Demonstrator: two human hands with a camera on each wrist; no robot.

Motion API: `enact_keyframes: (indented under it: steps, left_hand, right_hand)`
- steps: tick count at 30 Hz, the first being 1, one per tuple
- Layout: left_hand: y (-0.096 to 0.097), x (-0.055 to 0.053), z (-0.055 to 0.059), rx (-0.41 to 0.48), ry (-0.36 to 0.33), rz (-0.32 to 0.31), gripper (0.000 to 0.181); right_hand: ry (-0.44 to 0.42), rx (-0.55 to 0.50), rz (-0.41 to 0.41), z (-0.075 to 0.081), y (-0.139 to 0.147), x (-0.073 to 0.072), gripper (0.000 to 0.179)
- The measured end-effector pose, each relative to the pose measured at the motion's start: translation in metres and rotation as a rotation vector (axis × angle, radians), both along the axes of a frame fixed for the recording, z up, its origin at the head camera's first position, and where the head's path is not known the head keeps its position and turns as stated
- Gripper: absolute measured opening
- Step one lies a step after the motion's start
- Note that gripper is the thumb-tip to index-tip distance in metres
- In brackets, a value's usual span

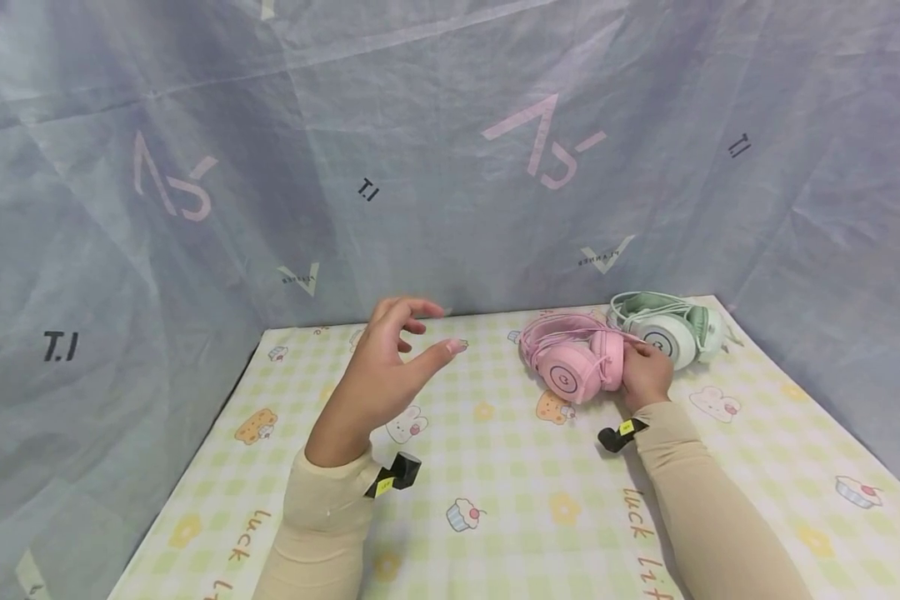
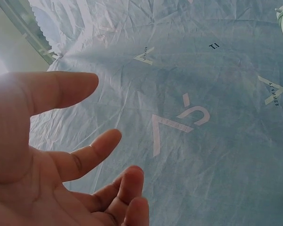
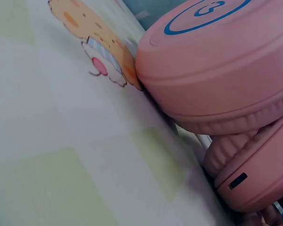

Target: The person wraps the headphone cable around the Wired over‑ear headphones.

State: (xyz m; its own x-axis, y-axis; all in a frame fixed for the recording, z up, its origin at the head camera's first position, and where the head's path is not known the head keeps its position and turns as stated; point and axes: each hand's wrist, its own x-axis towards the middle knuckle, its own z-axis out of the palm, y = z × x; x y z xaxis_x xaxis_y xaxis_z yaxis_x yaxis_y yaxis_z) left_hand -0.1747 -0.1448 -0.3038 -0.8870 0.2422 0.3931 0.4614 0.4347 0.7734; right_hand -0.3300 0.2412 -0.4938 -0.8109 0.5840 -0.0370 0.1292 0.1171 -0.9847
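Observation:
Pink headphones [image 1: 570, 375] lie at the back right of the table, their thin pink cable looped over the headband. My right hand [image 1: 647, 375] grips them by the right ear cup, fingers curled at its outer side. Close up in the right wrist view, the pink headphones [image 3: 217, 70] show a round logo ring and a small dark port; only some fingertips [image 3: 272, 215] show under the lower cup. My left hand [image 1: 390, 358] is held over the left half of the table, thumb and fingers spread apart. The left wrist view shows the left hand [image 2: 52, 155] holding nothing.
Mint green and white headphones [image 1: 667, 333] lie right behind my right hand, near the back right corner. A checked tablecloth [image 1: 517, 483] with cartoon prints covers the table. Grey-blue fabric [image 1: 435, 167] hangs along the table's back and sides.

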Motion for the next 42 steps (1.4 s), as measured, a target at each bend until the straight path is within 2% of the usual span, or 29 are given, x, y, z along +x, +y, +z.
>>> enact_keyframes:
  steps: [7, 14, 21, 25, 32, 36, 42]
  left_hand:
    - [0.000, 0.002, -0.001, -0.008, 0.001, 0.002, 0.035]
    - [0.001, 0.004, 0.001, -0.013, 0.005, 0.000, 0.036]
    - [0.000, 0.003, 0.000, -0.017, 0.021, -0.010, 0.034]
    - [0.002, 0.002, -0.001, -0.017, 0.020, -0.015, 0.032]
    - [0.002, 0.001, -0.001, -0.021, 0.022, -0.016, 0.031]
    - [0.003, 0.000, -0.004, -0.023, 0.012, -0.015, 0.031]
    - [0.002, -0.005, -0.011, -0.030, -0.003, 0.022, 0.038]
  right_hand:
    - [-0.009, -0.051, 0.018, -0.004, 0.003, -0.001, 0.039]
    - [-0.004, -0.031, 0.040, -0.004, 0.004, 0.003, 0.041]
    - [0.039, -0.032, -0.001, -0.006, 0.003, 0.001, 0.035]
    - [0.051, -0.042, 0.002, -0.007, 0.004, -0.001, 0.030]
    - [0.029, -0.061, 0.019, -0.006, 0.005, 0.001, 0.040]
    - [0.051, -0.123, 0.044, -0.004, 0.007, 0.004, 0.041]
    - [0.058, -0.317, 0.131, 0.002, 0.016, 0.018, 0.048]
